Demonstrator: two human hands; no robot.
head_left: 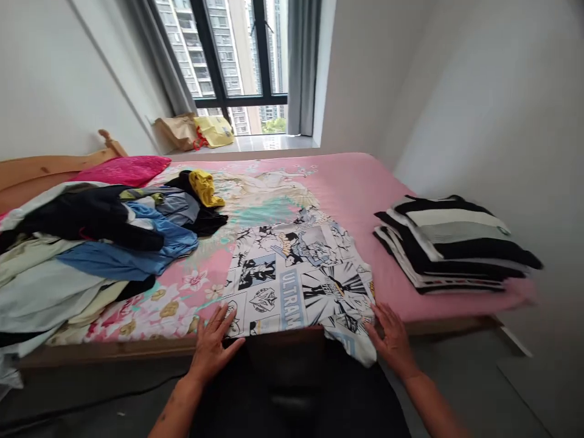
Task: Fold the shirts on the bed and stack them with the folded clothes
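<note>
Nearest us, our left hand rests with fingers spread and gripping nothing at the near left edge of the printed garment, while our right hand touches its near right edge, and whether those fingers pinch the cloth we cannot tell. The garment lies spread on the bed, one part drooping over the near edge, between a tangled clothes heap on our left and a folded stack on our right. Farther off we see a magenta cushion, then a brown bag and yellow bag below the window.
</note>
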